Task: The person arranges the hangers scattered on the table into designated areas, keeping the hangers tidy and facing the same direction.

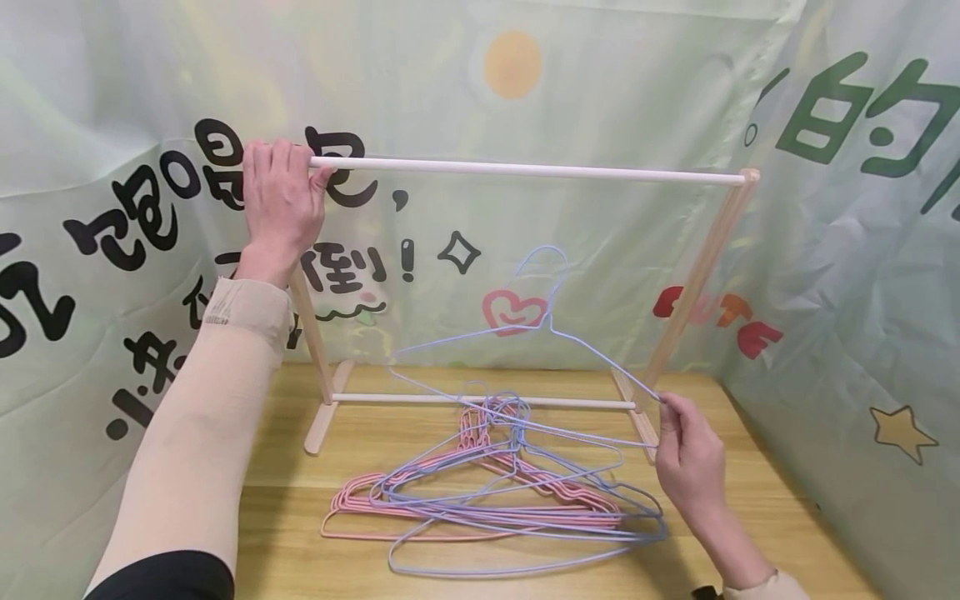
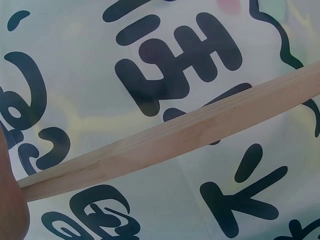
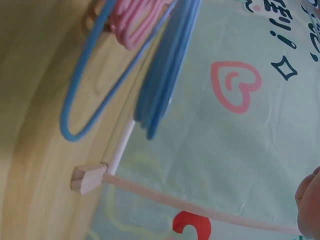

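Note:
My left hand (image 1: 283, 196) grips the top left corner of a small garment rack, its fingers over the end of the white top rail (image 1: 525, 170). In the left wrist view the wooden upright (image 2: 165, 132) runs slantwise to the edge of that hand. My right hand (image 1: 692, 454) pinches the right corner of a blue wire hanger (image 1: 592, 346), holding it raised with its hook up, in front of the rack. Below it lies a pile of pink hangers (image 1: 352, 500) and blue hangers (image 1: 517, 573); their hooks overlap near the rack's lower rail.
The rack's right upright (image 1: 701, 275) leans up from a wooden foot (image 1: 626, 387); its left foot (image 1: 322, 429) stands on the wooden table (image 1: 757, 467). A printed cloth backdrop (image 1: 637, 75) hangs close behind and along both sides.

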Motion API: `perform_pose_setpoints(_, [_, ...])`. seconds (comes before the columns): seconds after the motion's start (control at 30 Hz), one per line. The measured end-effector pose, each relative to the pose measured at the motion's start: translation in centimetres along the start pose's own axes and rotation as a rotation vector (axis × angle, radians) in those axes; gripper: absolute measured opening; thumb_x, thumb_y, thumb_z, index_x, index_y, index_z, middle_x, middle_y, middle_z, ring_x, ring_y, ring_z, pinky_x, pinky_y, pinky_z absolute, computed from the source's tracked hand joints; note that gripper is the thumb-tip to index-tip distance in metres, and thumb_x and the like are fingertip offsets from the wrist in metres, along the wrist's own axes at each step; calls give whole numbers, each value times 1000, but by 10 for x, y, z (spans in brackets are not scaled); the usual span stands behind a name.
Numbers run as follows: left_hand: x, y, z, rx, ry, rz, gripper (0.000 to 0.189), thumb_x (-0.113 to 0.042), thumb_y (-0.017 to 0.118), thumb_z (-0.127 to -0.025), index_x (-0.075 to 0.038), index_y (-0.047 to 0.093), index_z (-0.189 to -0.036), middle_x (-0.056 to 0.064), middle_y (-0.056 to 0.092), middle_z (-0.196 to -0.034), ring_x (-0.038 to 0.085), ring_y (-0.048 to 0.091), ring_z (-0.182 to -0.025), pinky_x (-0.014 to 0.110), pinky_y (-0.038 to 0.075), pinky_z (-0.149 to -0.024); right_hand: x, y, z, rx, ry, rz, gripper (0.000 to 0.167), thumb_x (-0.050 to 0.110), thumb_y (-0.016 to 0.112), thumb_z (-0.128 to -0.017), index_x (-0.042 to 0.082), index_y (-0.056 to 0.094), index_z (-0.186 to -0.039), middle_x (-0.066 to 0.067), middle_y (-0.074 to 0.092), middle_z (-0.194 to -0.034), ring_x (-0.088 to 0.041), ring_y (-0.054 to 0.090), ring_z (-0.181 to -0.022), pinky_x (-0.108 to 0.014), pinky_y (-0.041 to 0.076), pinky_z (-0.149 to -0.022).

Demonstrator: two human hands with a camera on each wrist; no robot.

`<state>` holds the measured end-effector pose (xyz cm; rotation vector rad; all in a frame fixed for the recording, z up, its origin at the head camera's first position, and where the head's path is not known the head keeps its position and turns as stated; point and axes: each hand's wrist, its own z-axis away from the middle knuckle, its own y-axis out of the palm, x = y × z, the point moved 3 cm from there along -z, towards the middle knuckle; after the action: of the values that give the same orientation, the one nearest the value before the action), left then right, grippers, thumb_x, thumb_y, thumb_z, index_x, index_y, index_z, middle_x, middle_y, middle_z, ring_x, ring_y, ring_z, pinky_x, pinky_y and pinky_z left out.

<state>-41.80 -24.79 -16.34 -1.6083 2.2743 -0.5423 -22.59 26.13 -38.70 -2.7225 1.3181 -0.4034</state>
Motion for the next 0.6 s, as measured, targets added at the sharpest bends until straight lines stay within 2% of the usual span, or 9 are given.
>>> perform_pose_setpoints(0.27, [0,0,0,-8,4,1,55,-49,34,-111,3,48,-105,19,40,-97,42,33,-100,53,26,-106,-7,-7,-15,-23,12,26,48,35,48,-111,-9,66,-106,-11,54,-72,0,36,-68,-25,31,-56])
perform_pose_setpoints(0.43, [0,1,0,-3,3,4,55,-49,34,-111,3,48,-106,19,40,-98,42,33,-100,53,26,-106,-12,-11,-28,-65,1,36,40,28,52,-111,-10,66,-106,-16,59,-77,-6,39,-69,-27,34,-61])
perform_pose_setpoints(0.6, [1,2,0,-3,-3,1,55,-50,34,-111,3,48,-106,19,41,-98,42,34,-100,53,25,-107,-16,-16,-42,-68,16,54,31,20,54,-109,-9,66,-108,-17,57,-76,-2,38,-71,-27,32,-62])
